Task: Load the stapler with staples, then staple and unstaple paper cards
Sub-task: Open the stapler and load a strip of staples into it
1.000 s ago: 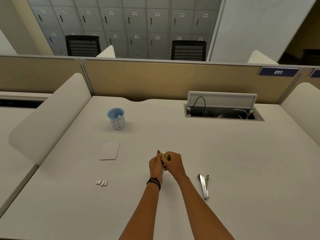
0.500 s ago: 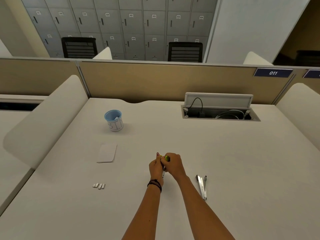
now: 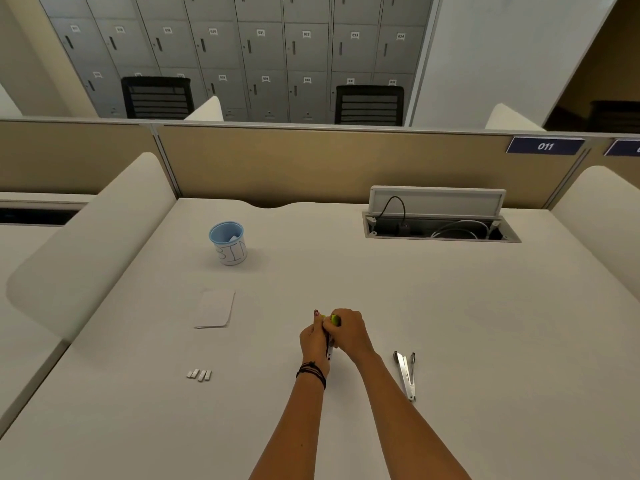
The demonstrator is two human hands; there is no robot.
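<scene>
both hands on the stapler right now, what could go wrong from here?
1. Both the left hand and right hand wrap the green stapler, hiding it; a finger could get pinched or a staple strip misfeed.
2. The spare staple strips lie loose at the left, easy to scatter.
3. The metal staple remover sits close beside the right forearm; a pull-back could knock it.

A yellow-green stapler (image 3: pixel 335 319), a blue-rimmed white cup (image 3: pixel 229 242), white cards (image 3: pixel 215 309), and a black wristband (image 3: pixel 311 372).
</scene>
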